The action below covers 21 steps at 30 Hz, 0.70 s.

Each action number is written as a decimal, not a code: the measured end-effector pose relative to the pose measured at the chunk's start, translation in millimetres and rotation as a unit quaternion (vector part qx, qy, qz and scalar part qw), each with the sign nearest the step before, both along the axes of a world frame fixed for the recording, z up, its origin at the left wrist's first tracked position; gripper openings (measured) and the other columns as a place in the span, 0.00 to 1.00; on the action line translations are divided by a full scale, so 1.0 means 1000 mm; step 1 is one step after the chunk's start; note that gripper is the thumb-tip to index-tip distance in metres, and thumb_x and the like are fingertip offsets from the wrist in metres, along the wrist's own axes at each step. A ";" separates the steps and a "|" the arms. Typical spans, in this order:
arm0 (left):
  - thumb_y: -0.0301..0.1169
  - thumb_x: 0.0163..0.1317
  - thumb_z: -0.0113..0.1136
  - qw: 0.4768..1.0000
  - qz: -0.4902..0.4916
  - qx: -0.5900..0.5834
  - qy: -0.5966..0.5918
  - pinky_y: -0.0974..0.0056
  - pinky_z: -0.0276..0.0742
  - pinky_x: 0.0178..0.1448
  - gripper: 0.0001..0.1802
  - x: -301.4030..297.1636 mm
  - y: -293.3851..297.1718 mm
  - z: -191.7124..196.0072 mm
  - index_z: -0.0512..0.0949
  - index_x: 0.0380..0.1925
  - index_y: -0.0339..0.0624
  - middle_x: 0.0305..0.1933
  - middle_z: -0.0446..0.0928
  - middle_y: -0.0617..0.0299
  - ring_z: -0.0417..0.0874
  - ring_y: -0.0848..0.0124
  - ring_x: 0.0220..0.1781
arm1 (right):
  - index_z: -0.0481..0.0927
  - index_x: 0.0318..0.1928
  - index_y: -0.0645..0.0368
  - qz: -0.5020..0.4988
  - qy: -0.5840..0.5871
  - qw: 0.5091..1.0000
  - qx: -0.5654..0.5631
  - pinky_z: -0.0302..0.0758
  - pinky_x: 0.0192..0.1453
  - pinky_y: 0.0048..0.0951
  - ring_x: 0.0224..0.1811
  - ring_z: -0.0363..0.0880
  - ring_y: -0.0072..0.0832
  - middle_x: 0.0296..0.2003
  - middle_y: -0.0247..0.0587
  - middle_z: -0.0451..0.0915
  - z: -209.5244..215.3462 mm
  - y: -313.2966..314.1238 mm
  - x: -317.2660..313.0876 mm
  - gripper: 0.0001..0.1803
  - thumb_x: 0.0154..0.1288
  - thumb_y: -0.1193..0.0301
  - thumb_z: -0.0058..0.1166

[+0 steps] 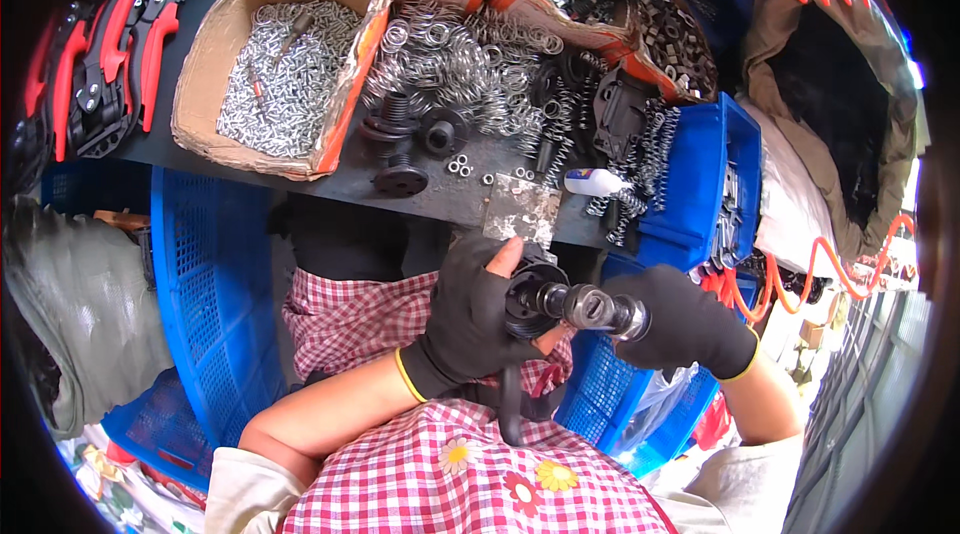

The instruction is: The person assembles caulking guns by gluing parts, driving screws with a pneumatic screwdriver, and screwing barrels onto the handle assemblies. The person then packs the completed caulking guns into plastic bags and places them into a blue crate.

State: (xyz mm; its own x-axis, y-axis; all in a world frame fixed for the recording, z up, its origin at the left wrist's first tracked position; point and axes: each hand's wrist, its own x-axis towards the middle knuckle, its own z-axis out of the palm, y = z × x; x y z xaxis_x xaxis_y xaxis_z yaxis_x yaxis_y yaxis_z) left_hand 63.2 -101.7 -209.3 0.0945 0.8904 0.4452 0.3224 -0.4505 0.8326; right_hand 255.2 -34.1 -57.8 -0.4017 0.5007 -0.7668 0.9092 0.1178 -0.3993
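My left hand (465, 309), in a black glove with the thumb tip bare, is closed round a black round part (522, 302) in front of the bench edge. From that part a shiny metal shaft (595, 308) with stepped rings points to the right. My right hand (685, 322), also gloved, is closed at the far end of the shaft; its fingers are partly hidden. Below the round part hangs a curved black bar or tube (510, 406) over my checked apron. A small metal plate (522, 209) lies on the bench edge just beyond my left hand.
On the dark bench (440, 196) stand a cardboard box of rivet-like pieces (290, 84), heaped springs (450, 59), black spools (400, 174) and a white bottle (592, 181). Red-handled tools (115, 49) lie at left. Blue bins (690, 184) and crates (215, 304) flank me; a red coiled hose (835, 274) hangs right.
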 end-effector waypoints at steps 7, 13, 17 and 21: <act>0.45 0.47 0.76 0.999 -0.036 -0.011 0.021 0.46 0.69 0.59 0.51 -0.003 0.004 0.003 0.60 0.63 0.24 0.51 0.72 0.43 0.74 0.49 0.52 | 0.79 0.35 0.54 -0.019 0.028 0.997 0.064 0.76 0.32 0.44 0.29 0.82 0.50 0.24 0.48 0.81 -0.002 -0.028 0.000 0.16 0.46 0.64 0.67; 0.50 0.49 0.73 0.998 -0.008 -0.052 -0.041 0.45 0.66 0.61 0.40 0.007 0.001 0.009 0.71 0.56 0.36 0.49 0.73 0.49 0.74 0.51 0.52 | 0.80 0.36 0.55 -0.041 0.033 0.994 0.093 0.76 0.30 0.43 0.27 0.82 0.49 0.24 0.49 0.81 -0.001 -0.050 -0.010 0.18 0.46 0.61 0.70; 0.46 0.43 0.78 0.995 0.013 -0.045 -0.084 0.45 0.67 0.60 0.35 0.007 0.000 0.002 0.73 0.46 0.40 0.47 0.72 0.50 0.74 0.51 0.51 | 0.79 0.41 0.60 -0.252 0.094 0.963 0.026 0.77 0.33 0.39 0.29 0.84 0.43 0.27 0.48 0.82 -0.011 -0.082 -0.023 0.19 0.47 0.68 0.67; 0.44 0.36 0.81 0.990 -0.006 -0.052 -0.128 0.45 0.68 0.60 0.38 0.009 -0.002 -0.005 0.73 0.46 0.40 0.46 0.72 0.49 0.74 0.50 0.51 | 0.77 0.47 0.63 -0.382 0.155 0.910 -0.051 0.77 0.35 0.35 0.30 0.83 0.37 0.29 0.46 0.81 -0.010 -0.092 -0.024 0.24 0.47 0.73 0.65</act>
State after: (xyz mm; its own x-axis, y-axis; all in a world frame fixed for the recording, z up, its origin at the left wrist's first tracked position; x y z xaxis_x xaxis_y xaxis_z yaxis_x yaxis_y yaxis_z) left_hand 72.4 -104.1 -214.6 0.0003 0.9325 0.3613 0.0897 -0.3598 0.9287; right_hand 231.2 -126.0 -68.2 -0.1717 0.6574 -0.7337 0.5522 -0.5526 -0.6243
